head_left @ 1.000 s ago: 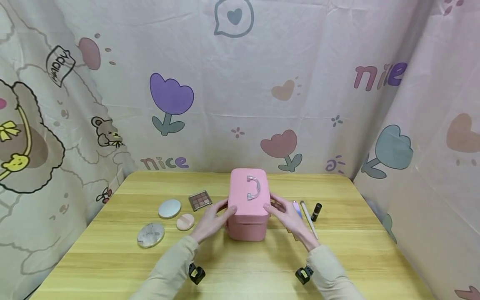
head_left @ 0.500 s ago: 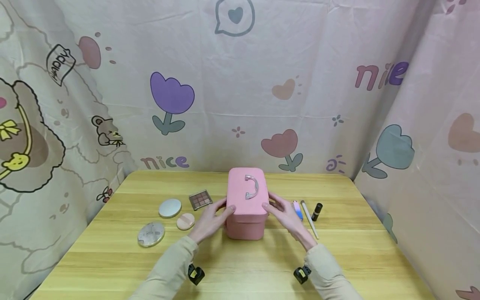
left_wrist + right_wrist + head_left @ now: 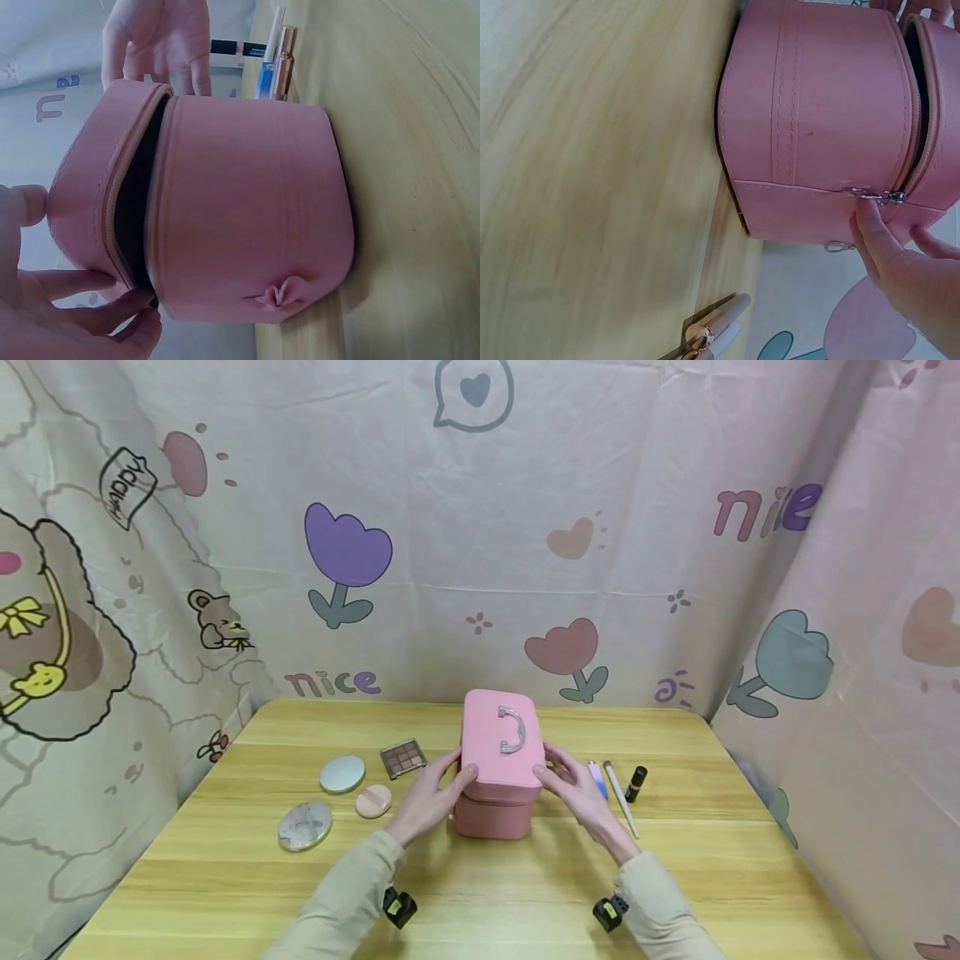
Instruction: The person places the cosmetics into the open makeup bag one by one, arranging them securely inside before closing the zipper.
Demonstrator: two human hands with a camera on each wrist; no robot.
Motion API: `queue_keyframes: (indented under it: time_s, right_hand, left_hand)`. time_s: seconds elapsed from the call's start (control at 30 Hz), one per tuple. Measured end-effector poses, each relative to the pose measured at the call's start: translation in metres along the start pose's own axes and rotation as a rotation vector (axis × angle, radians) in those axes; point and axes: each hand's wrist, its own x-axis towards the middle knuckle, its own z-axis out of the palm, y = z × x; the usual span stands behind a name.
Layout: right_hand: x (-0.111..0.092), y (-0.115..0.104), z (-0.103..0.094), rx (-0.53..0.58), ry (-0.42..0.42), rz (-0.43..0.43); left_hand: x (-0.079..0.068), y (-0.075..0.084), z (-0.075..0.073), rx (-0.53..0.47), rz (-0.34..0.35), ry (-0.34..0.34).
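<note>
A pink makeup case [image 3: 491, 820] stands upright on the wooden table in the head view, a silver handle [image 3: 514, 731] on its lid [image 3: 483, 752]. The lid is raised a little at the front; the left wrist view shows a dark gap between the zip edges. My left hand [image 3: 426, 800] holds the lid's left side, thumb at the top edge and fingers at the gap. On the other side my right hand [image 3: 583, 797] holds the lid, thumb on its corner. In the right wrist view, a fingertip touches the metal zip pull [image 3: 898, 197]. The inside is hidden.
Left of the case lie an eyeshadow palette [image 3: 402, 759], a silver round compact [image 3: 342, 774], a powder puff [image 3: 373, 802] and a marbled compact [image 3: 305, 826]. To the right are a blue-purple tube [image 3: 597, 779], a white brush [image 3: 622, 799] and a black tube [image 3: 636, 783].
The lid's front has lifted and shifted slightly right, and a gap shows below it. Both hands have moved up a little with the lid. The head view has shifted slightly.
</note>
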Motion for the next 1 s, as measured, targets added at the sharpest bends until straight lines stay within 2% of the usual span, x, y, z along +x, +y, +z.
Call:
queue_keyframes:
  time_s: [0.2, 0.37, 0.5, 0.67, 0.83, 1.0]
  right_hand:
    - [-0.003, 0.000, -0.002, 0.016, 0.018, -0.001]
    - [-0.004, 0.000, -0.003, 0.040, 0.082, -0.017]
    - [-0.005, -0.001, -0.004, 0.062, 0.117, -0.049]
    - [-0.007, -0.004, -0.006, 0.026, 0.136, -0.070]
    - [-0.008, -0.006, -0.006, 0.001, 0.152, -0.070]
    - [-0.009, -0.007, -0.006, -0.011, 0.164, -0.075]
  left_hand:
    - [0.002, 0.005, 0.000, -0.011, 0.039, 0.024]
    - [0.002, 0.007, 0.001, -0.055, 0.083, 0.060]
    - [0.002, 0.009, 0.001, -0.102, 0.134, 0.085]
    - [0.005, 0.011, 0.002, -0.139, 0.212, 0.105]
    - [0.008, 0.014, 0.003, -0.162, 0.265, 0.098]
    - [0.008, 0.018, 0.004, -0.187, 0.251, 0.060]
